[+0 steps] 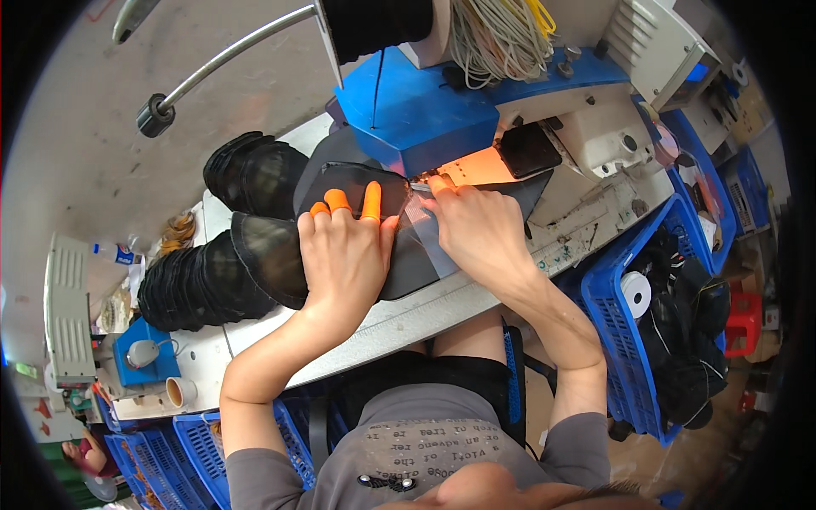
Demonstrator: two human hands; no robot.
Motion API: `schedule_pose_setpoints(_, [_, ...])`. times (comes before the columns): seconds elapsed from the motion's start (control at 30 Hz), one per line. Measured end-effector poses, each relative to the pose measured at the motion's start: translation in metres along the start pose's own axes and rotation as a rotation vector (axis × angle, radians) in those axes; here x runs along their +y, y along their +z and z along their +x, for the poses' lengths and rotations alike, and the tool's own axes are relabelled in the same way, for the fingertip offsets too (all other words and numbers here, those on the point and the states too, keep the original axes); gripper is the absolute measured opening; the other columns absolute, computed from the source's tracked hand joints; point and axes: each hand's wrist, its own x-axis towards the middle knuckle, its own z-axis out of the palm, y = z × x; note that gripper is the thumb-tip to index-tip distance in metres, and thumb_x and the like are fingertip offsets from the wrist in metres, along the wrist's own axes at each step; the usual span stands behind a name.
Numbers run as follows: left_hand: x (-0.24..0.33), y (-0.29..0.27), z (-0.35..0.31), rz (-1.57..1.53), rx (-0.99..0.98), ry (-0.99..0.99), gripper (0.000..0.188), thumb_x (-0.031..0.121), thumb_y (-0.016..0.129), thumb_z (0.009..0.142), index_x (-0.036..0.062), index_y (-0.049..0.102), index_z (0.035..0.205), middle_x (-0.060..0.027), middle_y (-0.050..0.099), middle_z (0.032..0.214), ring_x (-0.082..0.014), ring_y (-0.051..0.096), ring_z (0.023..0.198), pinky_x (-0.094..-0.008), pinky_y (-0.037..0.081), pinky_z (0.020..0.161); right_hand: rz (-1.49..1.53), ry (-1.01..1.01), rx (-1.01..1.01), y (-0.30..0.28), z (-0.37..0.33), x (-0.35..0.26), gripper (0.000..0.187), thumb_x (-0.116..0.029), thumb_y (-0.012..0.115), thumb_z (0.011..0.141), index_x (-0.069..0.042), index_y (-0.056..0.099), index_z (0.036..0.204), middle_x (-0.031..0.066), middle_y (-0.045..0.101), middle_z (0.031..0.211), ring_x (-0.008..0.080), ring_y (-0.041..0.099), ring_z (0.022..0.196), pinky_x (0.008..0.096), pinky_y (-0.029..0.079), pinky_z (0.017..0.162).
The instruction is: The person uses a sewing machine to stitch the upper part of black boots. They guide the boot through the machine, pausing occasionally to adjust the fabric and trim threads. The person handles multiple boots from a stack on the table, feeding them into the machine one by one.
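My left hand (344,255) lies flat with fingers apart, orange finger covers on several of them, pressing on a dark fabric piece (353,178). My right hand (476,225) is bent with its fingers together at the fabric's right edge, an orange cover on a fingertip. Between its fingers is a small pale thing I cannot make out. Both hands are just in front of the blue sewing machine head (416,110); the needle area glows orange and is partly hidden. A sheer mesh part (429,238) shows between my hands.
Two stacks of black curved fabric pieces (191,276) stand left on the white table (357,336). A black phone (529,151) lies right of the machine head. Blue baskets (616,331) with black items stand at my right. A metal arm (238,55) reaches overhead.
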Motion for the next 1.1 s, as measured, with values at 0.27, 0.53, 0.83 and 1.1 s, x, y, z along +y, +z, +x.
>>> schedule_pose_setpoints(0.27, [-0.016,-0.01,-0.037,-0.146,0.048,0.136,0.063,0.056,0.066,0.08,0.0141,0.064,0.127,-0.027,0.057,0.119,-0.0346,0.058,0.102,-0.0412,0.04,0.091,0.196,0.042,0.241,0.007,-0.011,0.006,0.016,-0.025,0.066,0.085,-0.01,0.068,0.09,0.0081,0.066,0.069,0.0304,0.064,0.057,0.0399,0.05,0.05])
schedule_pose_setpoints(0.53, [-0.073,0.007,-0.077,-0.302,0.157,0.278,0.081,0.027,0.085,0.048,0.0102,0.061,0.125,-0.0082,0.059,0.121,-0.0272,0.056,0.116,-0.045,0.041,0.096,0.209,0.044,0.263,0.009,-0.012,0.006,0.023,-0.025,0.07,0.083,-0.009,0.069,0.1,0.0082,0.068,0.074,0.0283,0.066,0.061,0.038,0.05,0.054])
schedule_pose_setpoints(0.83, [-0.138,0.094,-0.129,-0.171,-0.277,0.061,0.093,0.066,0.068,0.072,0.0052,0.048,0.139,-0.0205,0.049,0.136,-0.0353,0.04,0.135,-0.0589,0.02,0.115,0.201,0.058,0.264,0.008,-0.014,0.004,0.024,-0.024,0.071,0.082,-0.006,0.07,0.099,0.0091,0.069,0.076,0.0284,0.067,0.064,0.037,0.051,0.057])
schedule_pose_setpoints(1.1, [-0.109,0.172,-0.009,-0.273,-0.129,-0.125,0.066,0.031,0.066,0.08,0.0043,0.048,0.138,-0.0297,0.049,0.132,-0.038,0.054,0.115,-0.0515,0.042,0.098,0.21,0.047,0.283,0.009,-0.012,0.002,0.022,-0.023,0.072,0.082,-0.009,0.07,0.099,0.009,0.068,0.074,0.0291,0.066,0.062,0.0363,0.049,0.055])
